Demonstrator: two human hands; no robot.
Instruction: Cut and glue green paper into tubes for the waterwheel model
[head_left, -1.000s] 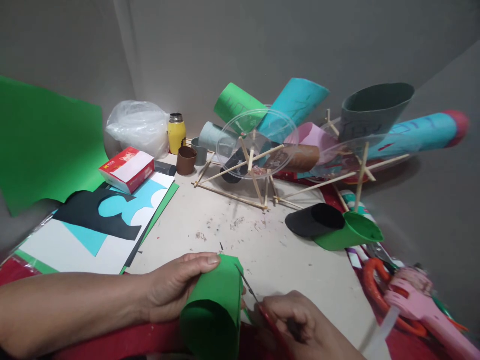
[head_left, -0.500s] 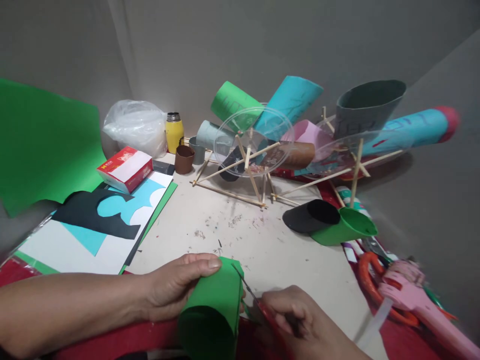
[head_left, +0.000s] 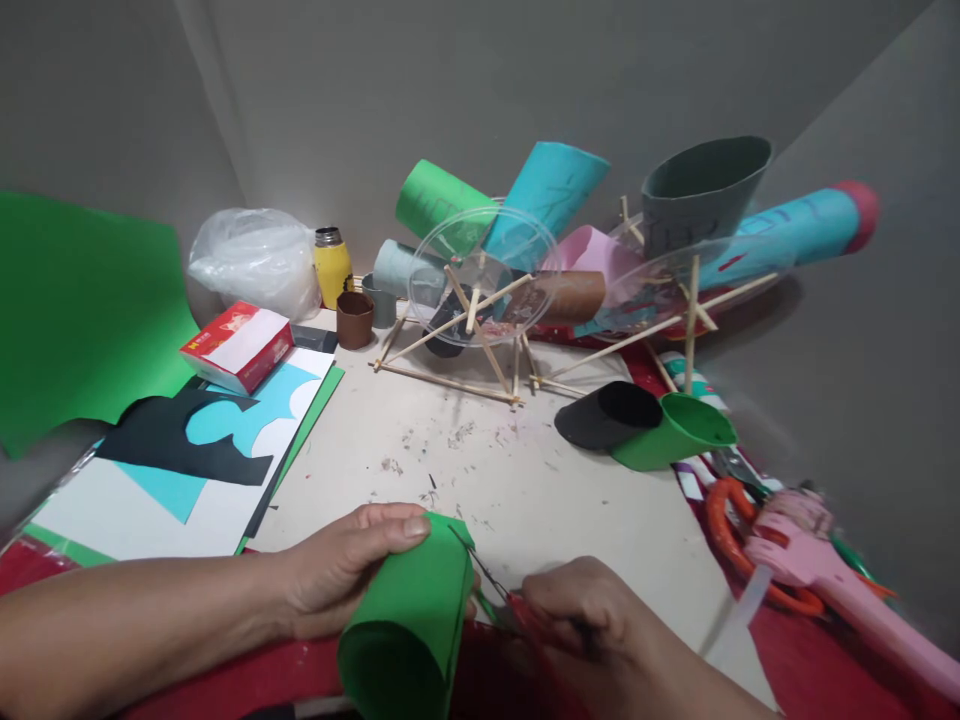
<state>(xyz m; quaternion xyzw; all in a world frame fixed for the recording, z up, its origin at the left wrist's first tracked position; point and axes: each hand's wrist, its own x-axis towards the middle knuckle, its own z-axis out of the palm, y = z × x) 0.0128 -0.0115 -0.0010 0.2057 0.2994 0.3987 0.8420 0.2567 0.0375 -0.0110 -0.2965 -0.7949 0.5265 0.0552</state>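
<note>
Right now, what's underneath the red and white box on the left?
The red and white box rests on stacked paper sheets: white, blue and black cutouts. What lies directly beneath the box is covered.

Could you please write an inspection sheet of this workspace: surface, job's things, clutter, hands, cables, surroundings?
Surface: pale table with small scraps and dust.
Job's things: green paper tube; small scissors with blades at the tube's edge.
Clutter: paper sheets, red and white box, yellow bottle, plastic bag, stick frame with clear discs, coloured tubes, black cup, green cup, pink glue gun, orange scissors.
Hands: left hand holds the tube; right hand holds the small scissors.
Cables: nothing seen.
Surroundings: grey walls meeting in a corner; green sheet at the left wall.
</note>
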